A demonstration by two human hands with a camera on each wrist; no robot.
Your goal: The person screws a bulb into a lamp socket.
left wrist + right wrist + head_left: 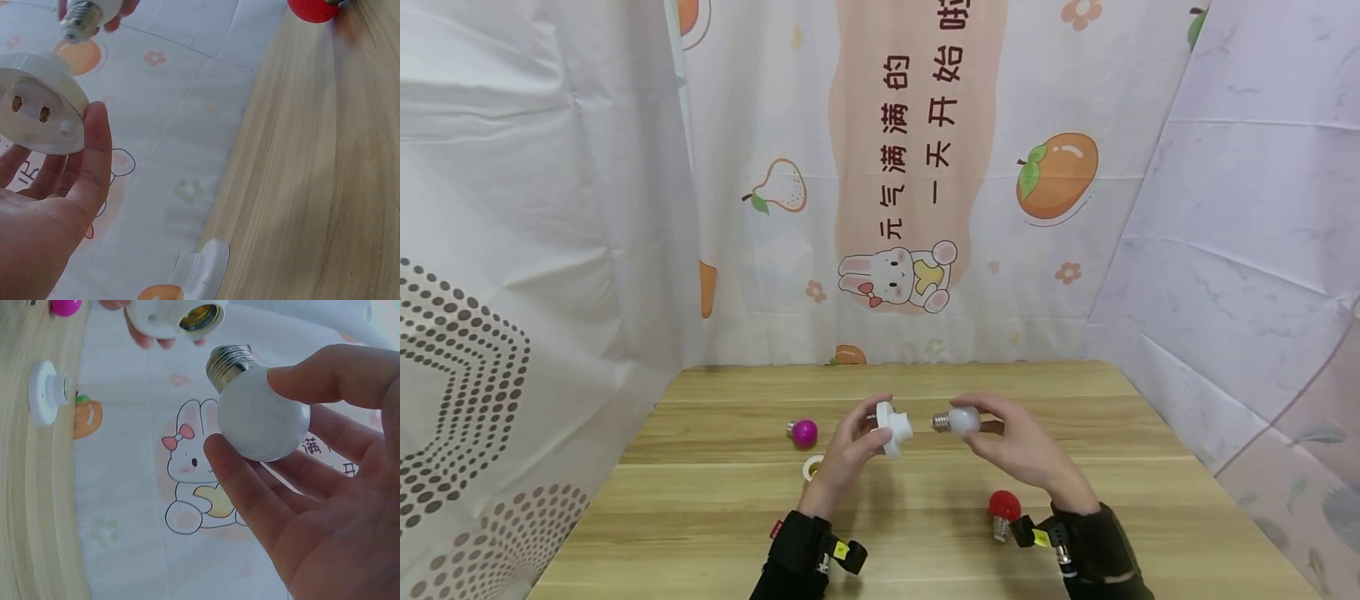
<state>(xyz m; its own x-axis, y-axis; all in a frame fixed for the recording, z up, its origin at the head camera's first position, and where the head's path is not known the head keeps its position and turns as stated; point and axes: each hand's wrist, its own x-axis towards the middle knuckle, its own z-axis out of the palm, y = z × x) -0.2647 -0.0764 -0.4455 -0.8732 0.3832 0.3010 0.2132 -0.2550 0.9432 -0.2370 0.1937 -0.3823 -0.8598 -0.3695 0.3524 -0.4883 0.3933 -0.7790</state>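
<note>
In the head view my left hand grips a white lamp socket by its round base, the opening turned to the right. Two brass contacts show on the socket's back in the left wrist view. My right hand holds a white light bulb by its globe, with the thumb on one side and fingers on the other. The bulb's metal screw base points toward the socket's mouth. A short gap separates them, and both are held above the table.
A purple bulb lies on the wooden table at left. Beside the left forearm sits a second white socket, partly hidden by it. A red bulb lies near the right wrist. Printed curtains hang behind and beside the table.
</note>
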